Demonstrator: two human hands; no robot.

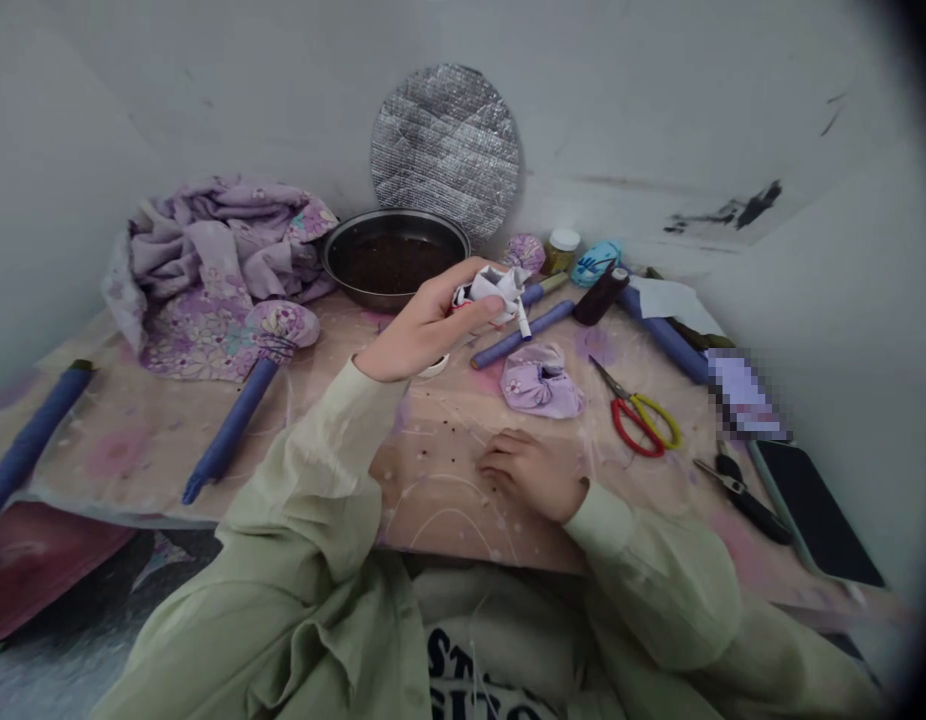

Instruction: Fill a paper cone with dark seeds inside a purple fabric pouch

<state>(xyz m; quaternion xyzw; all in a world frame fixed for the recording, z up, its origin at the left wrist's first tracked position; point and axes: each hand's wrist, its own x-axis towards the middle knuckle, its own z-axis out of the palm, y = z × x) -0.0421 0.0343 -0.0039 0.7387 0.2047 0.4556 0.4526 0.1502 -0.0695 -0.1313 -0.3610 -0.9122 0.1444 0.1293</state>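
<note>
My left hand (440, 318) is raised over the middle of the table, fingers and thumb closed around a crumpled white paper packet (493, 290) with some dark and red print. My right hand (536, 472) lies palm down on the table near its front edge, fingers loosely stretched with nothing seen under them. Several small dark specks (453, 461) are scattered on the tabletop just left of it. Beyond the right hand sits a gathered purple floral cloth piece (542, 382). A white round thing, perhaps a lid (435, 367), is partly hidden beneath my left wrist.
A dark pan (397, 296) stands at the back before a silver foil disc (446, 150). Purple floral cloth (200, 290) and a blue-wrapped stick with a padded head (234, 425) lie left. Scissors (637, 415), pliers (748, 500), a dark thread spool (599, 297) and a phone (815, 510) lie right.
</note>
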